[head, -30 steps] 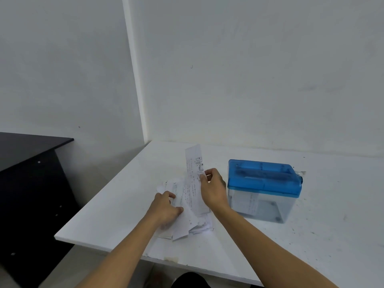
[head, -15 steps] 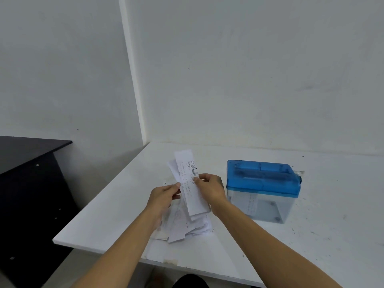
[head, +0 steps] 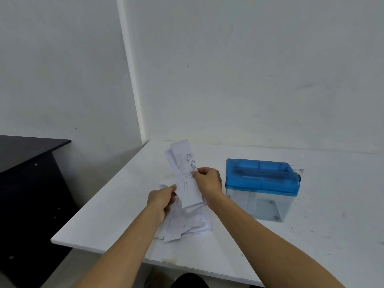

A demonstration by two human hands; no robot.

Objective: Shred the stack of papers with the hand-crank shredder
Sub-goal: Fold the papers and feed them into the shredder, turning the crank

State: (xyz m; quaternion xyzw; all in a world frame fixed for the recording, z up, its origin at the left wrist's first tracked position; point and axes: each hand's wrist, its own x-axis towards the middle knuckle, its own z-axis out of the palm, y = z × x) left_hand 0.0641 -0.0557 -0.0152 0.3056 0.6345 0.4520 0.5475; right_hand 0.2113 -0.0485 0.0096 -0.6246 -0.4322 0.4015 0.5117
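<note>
Raised slips [head: 185, 169] pinched by left hand [head: 162, 199] and right hand [head: 208, 179]
Left hand has risen off the pile [head: 182, 225] below; shredder [head: 261, 179] beside right hand.

matt paper slips [head: 187, 179], shredder [head: 262, 177] (glossy plastic)

No word, number or brand is coming through clearly enough for us to read.

- Paper strip [head: 185, 173]: the left hand [head: 161, 199] and the right hand [head: 207, 179] are pinching it upright between them. We are seeing rows of small dark print running down its face, and a few boxed and triangular figures near its upper part. All of it is showing too small to make out.
- Pile of papers [head: 187, 224] on the table [head: 104, 215]: we are seeing faint grey print, blurred.
- Shredder [head: 261, 177]: a sheet inside its clear bin is showing a column of faint marks, which we are finding unreadable.
</note>
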